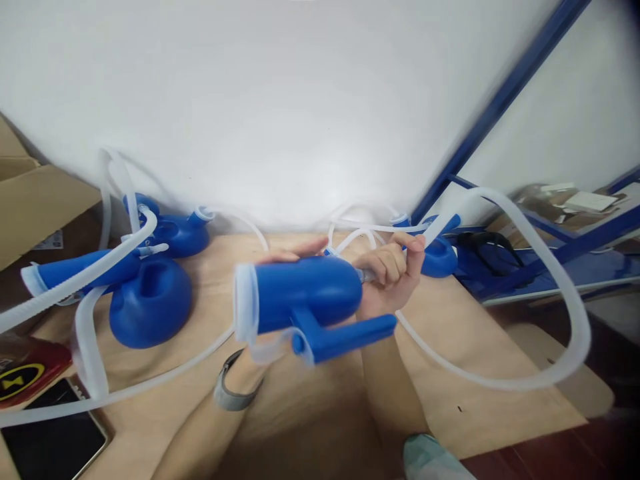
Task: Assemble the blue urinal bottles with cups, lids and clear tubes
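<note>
A blue plastic urinal bottle (310, 290) with a white cap (245, 303) and a blue side handle (350, 337) is held sideways above the table. Behind its body, my left hand (299, 251) supports it, mostly hidden, with fingertips showing over the top. My right hand (393, 270) has its fingers closed around the end of a translucent hose (575, 313), at a small connector on the bottle's rounded end. From there the hose loops out to the right and sweeps back across the table to the left. The exact joint at the connector is covered by my fingers.
More blue urinal bottles (150, 303) with hoses lie at the left, and another blue one (440, 258) lies at the back right. A cardboard box (45, 200), a red package (35, 367) and a phone (55, 433) are at left. A blue metal rack (500, 100) stands right.
</note>
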`<state>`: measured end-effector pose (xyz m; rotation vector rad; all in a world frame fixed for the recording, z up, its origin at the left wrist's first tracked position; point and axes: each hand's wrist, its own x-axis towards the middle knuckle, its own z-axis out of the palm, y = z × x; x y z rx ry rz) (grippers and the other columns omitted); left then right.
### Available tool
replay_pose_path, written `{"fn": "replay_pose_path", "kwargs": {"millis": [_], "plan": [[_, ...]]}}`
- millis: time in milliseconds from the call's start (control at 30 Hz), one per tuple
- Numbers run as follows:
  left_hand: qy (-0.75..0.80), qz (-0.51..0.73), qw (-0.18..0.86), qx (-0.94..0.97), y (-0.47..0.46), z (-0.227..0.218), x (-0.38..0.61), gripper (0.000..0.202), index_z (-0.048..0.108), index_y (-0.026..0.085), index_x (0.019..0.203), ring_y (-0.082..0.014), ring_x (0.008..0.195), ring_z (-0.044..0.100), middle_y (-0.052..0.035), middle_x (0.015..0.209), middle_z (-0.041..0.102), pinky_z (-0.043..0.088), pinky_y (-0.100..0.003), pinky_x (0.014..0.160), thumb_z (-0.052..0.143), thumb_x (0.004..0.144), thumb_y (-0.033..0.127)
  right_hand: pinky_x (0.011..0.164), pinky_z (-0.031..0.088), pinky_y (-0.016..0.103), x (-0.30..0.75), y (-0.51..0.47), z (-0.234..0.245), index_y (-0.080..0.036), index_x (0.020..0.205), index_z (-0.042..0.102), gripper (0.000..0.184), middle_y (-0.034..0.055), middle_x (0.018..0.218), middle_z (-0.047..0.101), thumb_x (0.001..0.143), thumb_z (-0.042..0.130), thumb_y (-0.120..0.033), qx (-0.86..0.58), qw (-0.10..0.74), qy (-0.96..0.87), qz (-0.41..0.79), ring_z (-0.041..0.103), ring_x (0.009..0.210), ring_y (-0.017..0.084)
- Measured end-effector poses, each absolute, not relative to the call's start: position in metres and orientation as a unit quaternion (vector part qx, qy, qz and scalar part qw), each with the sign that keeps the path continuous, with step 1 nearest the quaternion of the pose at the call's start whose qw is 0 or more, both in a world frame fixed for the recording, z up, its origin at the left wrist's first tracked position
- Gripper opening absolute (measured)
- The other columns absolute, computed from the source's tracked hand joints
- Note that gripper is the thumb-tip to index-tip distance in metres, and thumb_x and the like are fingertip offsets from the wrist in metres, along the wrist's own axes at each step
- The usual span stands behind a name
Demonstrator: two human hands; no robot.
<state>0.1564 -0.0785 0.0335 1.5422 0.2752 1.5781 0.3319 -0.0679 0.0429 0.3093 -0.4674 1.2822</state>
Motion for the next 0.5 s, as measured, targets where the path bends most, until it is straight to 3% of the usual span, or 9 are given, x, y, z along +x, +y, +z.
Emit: {"fn": "replay_pose_path", "kwargs": {"millis": [100,200,267,367,433,500], "plan": [[0.143,0.695,0.466,0.528,-0.067,0.036,0.15,0.087,0.05,0.048,0.145,-0.0354,0.13,0.067,-0.0042,0.149,0.06,0.06,-0.055,0.104,0.087,0.07,0.074,0.043,0.035,0.026,0.324,-0.07,0.052,-0.026,0.076,0.058,0.027,-0.0138,0.045,0.025,0.099,0.068,-0.037,0.012,0.82,-0.258,0.511,0.019,0.035,0.009],[0.167,0.714,0.454,0.506,-0.056,0.032,0.142,0.108,0.04,0.052,0.151,-0.0266,0.115,0.074,-0.0015,0.136,0.069,0.062,-0.047,0.1,0.097,0.061,0.063,0.051,0.04,0.029,0.314,-0.071,0.059,-0.027,0.071,0.056,0.035,-0.0125,0.048,0.021,0.094,0.074,-0.047,-0.099,0.845,-0.276,0.448,0.021,0.041,0.011],[0.194,0.721,0.429,0.509,-0.049,0.031,0.132,0.107,0.05,0.043,0.146,-0.0247,0.117,0.072,-0.0026,0.129,0.072,0.06,-0.041,0.102,0.102,0.054,0.059,0.058,0.044,0.031,0.311,-0.072,0.063,-0.028,0.069,0.055,0.039,-0.0119,0.048,0.019,0.094,0.074,-0.051,-0.116,0.851,-0.265,0.438,0.026,0.043,0.013],[0.246,0.683,0.419,0.545,-0.042,0.032,0.116,0.088,0.07,0.025,0.121,-0.0241,0.113,0.071,-0.006,0.12,0.074,0.06,-0.032,0.098,0.106,0.046,0.052,0.068,0.05,0.032,0.314,-0.075,0.064,-0.029,0.071,0.058,0.033,-0.0116,0.046,0.025,0.094,0.077,-0.043,-0.069,0.858,-0.227,0.456,0.038,0.048,0.014],[0.276,0.639,0.445,0.563,-0.04,0.035,0.108,0.078,0.071,0.021,0.113,-0.0211,0.094,0.073,-0.0052,0.107,0.074,0.063,-0.029,0.082,0.106,0.049,0.047,0.074,0.053,0.032,0.317,-0.075,0.062,-0.029,0.075,0.061,0.026,-0.0118,0.047,0.033,0.093,0.08,-0.034,-0.035,0.854,-0.204,0.478,0.049,0.054,0.014],[0.289,0.613,0.476,0.561,-0.04,0.038,0.105,0.076,0.068,0.022,0.119,-0.0168,0.074,0.069,-0.0017,0.095,0.071,0.061,-0.026,0.063,0.103,0.056,0.045,0.079,0.056,0.031,0.319,-0.073,0.059,-0.03,0.079,0.064,0.022,-0.0116,0.05,0.042,0.091,0.082,-0.033,-0.029,0.844,-0.197,0.498,0.058,0.062,0.013]]}}
